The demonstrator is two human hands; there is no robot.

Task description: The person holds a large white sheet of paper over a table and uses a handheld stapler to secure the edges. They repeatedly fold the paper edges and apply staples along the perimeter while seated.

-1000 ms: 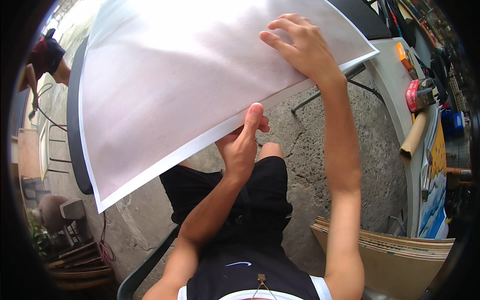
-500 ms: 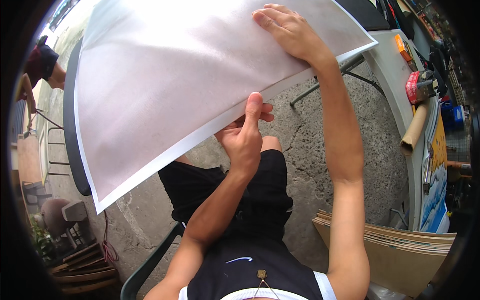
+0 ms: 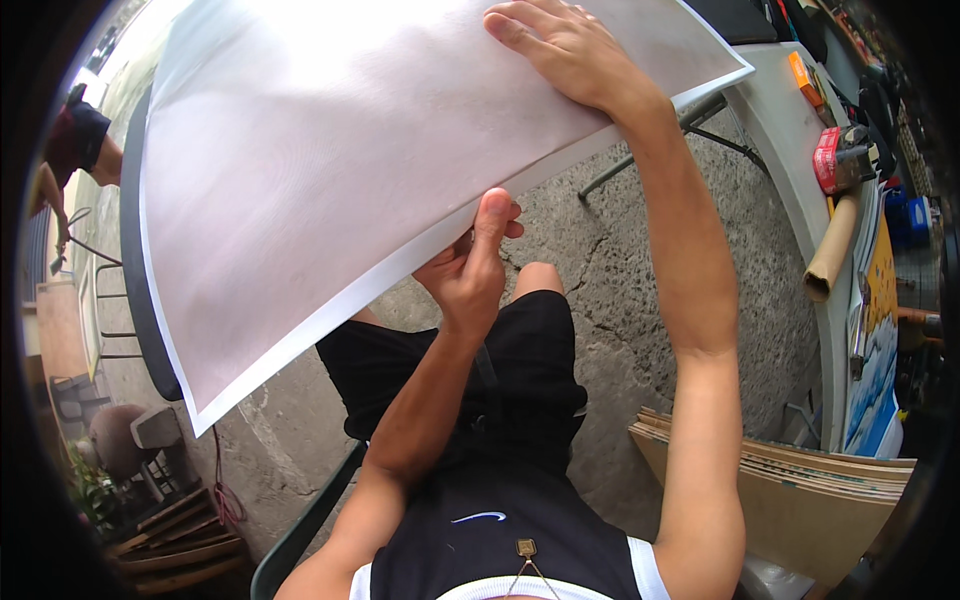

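A large white sheet [image 3: 300, 200] with a pale pinkish, glossy surface and a white border lies across a dark-edged board or tabletop [image 3: 145, 240], filling the upper middle of the view. My left hand [image 3: 470, 260] grips the sheet's near edge at the centre, thumb on top and fingers curled beneath, partly hidden. My right hand [image 3: 565, 55] rests open on the sheet higher up and to the right, fingers stretched out over its surface.
A light side table [image 3: 745, 80] at right holds an orange box [image 3: 805, 80], red-labelled item [image 3: 830, 160], cardboard tube [image 3: 830, 250] and colourful print [image 3: 870, 370]. Below stand several boards [image 3: 750, 500]. Another person [image 3: 85, 135] is at upper left; a metal machine [image 3: 130, 440] and wood pieces stand lower left.
My right hand has slid up and leftward across the sheet. My left hand moved up, then slightly back down and left. The sheet sits a little farther left in the view.
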